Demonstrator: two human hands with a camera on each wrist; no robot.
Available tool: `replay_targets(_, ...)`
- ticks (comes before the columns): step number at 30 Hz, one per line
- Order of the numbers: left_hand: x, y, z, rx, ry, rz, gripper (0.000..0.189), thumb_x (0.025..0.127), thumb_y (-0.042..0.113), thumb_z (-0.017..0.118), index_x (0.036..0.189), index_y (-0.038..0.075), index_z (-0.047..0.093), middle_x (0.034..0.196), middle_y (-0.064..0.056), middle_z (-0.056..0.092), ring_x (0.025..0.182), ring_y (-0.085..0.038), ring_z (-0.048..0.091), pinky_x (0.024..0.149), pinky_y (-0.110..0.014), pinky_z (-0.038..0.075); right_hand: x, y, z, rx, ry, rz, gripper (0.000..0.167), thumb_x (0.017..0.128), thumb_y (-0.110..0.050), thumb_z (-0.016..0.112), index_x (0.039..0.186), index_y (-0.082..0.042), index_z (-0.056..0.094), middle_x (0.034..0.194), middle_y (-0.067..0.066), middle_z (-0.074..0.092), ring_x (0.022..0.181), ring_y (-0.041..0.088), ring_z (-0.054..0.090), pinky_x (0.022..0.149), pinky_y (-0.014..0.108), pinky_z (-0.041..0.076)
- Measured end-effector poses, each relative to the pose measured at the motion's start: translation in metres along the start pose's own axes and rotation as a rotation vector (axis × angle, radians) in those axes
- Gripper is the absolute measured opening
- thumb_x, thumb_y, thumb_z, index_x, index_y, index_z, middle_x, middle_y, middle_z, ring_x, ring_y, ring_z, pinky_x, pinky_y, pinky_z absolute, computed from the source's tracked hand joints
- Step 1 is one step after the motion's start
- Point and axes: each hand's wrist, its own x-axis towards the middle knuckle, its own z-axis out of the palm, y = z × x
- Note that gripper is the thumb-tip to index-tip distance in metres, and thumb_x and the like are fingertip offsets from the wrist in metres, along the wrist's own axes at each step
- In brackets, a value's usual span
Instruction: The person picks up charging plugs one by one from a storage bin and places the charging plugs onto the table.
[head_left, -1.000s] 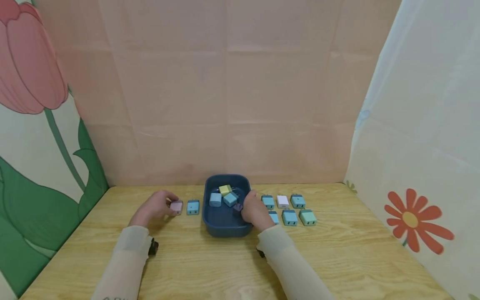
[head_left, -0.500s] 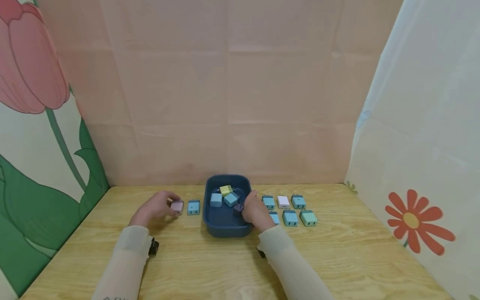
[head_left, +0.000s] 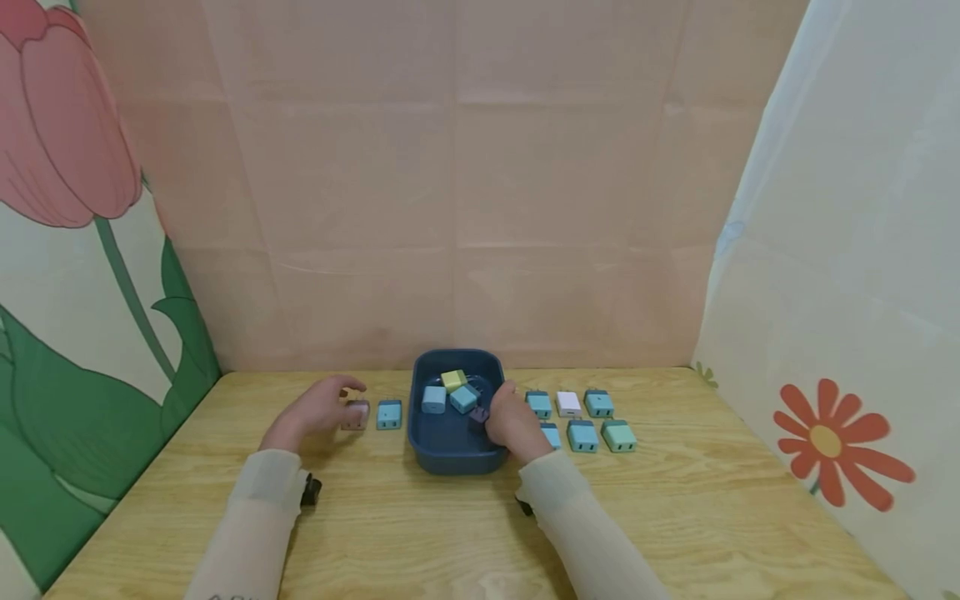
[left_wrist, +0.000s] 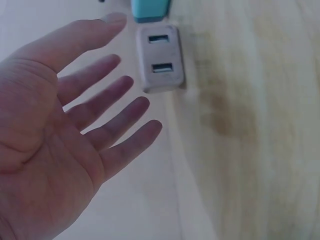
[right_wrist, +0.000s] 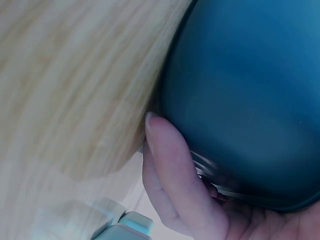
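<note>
My left hand (head_left: pixel 318 408) hovers beside a pale pink charger (head_left: pixel 356 415) at the left of the table. In the left wrist view its fingers are spread, with a gap between the fingertips and the pink charger (left_wrist: pixel 161 57), whose two USB ports show. A blue charger (head_left: pixel 389 414) sits just right of the pink one. At the middle stands a dark blue bin (head_left: pixel 457 462), holding a yellow charger (head_left: pixel 453 381), two light blue chargers and a dark purple one (head_left: pixel 478 414). My right hand (head_left: pixel 517 423) grips the bin's right side, fingers along its outer wall in the right wrist view.
Right of the bin, several chargers stand in two rows, among them a white one (head_left: pixel 568 404) and a green one (head_left: pixel 618 436). The wooden table (head_left: pixel 420 542) meets a pink backdrop (head_left: pixel 465 208) behind, with flower-printed sheets at both sides.
My left hand has loosened from the pink charger, its fingers lifting and opening; the charger stays in place on the table. My right hand keeps its place at the bin.
</note>
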Motion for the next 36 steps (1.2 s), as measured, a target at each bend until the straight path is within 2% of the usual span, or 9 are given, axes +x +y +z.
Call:
replay_targets(10,0.001,0.034,-0.005,0.078,0.043,0.119,0.051,0.103,0.025,0.074,0.151,0.012,0.062,0.161,-0.019,0.057,0.152,-0.048,0.049,0.121,-0.067,0.045,0.011,0.001,0.002,0.01,-0.02,0.006,0.068,0.111,-0.009,0.054,0.167,0.0,0.016,0.131,0.033,0.064,0.081,0.034,0.07,0.052,0.038,0.059)
replay_targets(13,-0.001,0.047,-0.004,0.086,0.048,0.181,0.049,0.103,0.024,0.075,0.149,0.01,0.063,0.159,-0.019,0.059,0.152,-0.048,0.05,0.122,-0.067,0.044,0.011,0.0,0.001,0.024,-0.021,0.015,0.069,0.111,-0.008,0.054,0.167,0.0,0.016,0.132,0.034,0.064,0.081,0.035,0.071,0.051,0.038,0.059)
replay_targets(17,-0.003,0.066,0.003,0.097,0.037,0.257,0.049,0.102,0.022,0.076,0.146,0.006,0.064,0.157,-0.019,0.061,0.15,-0.046,0.052,0.123,-0.066,0.044,0.015,0.001,0.005,0.019,-0.014,0.028,0.07,0.111,-0.01,0.055,0.167,-0.001,0.015,0.13,0.033,0.064,0.081,0.036,0.071,0.052,0.038,0.06)
replay_targets(23,0.001,0.087,0.022,0.198,-0.014,0.327,0.045,0.101,0.024,0.078,0.142,0.007,0.068,0.15,-0.014,0.066,0.146,-0.037,0.057,0.123,-0.058,0.047,0.01,0.0,0.002,0.013,-0.02,0.021,0.069,0.11,-0.009,0.055,0.167,0.0,0.017,0.129,0.032,0.065,0.081,0.034,0.07,0.051,0.038,0.059)
replay_targets(29,0.003,0.102,0.036,0.208,-0.047,0.307,0.043,0.1,0.023,0.079,0.139,0.008,0.071,0.148,-0.012,0.068,0.143,-0.033,0.06,0.123,-0.054,0.048,0.01,0.001,0.004,0.001,-0.01,-0.012,0.064,0.111,-0.011,0.055,0.163,0.003,0.02,0.128,0.032,0.065,0.086,0.034,0.069,0.058,0.039,0.061)
replay_targets(36,0.005,0.105,0.05,0.212,-0.057,0.294,0.042,0.1,0.022,0.079,0.139,0.006,0.07,0.145,-0.012,0.069,0.139,-0.034,0.063,0.121,-0.052,0.051,0.001,0.002,0.002,-0.006,0.002,-0.035,0.066,0.111,-0.01,0.053,0.165,0.004,0.019,0.136,0.033,0.064,0.094,0.036,0.07,0.063,0.039,0.061)
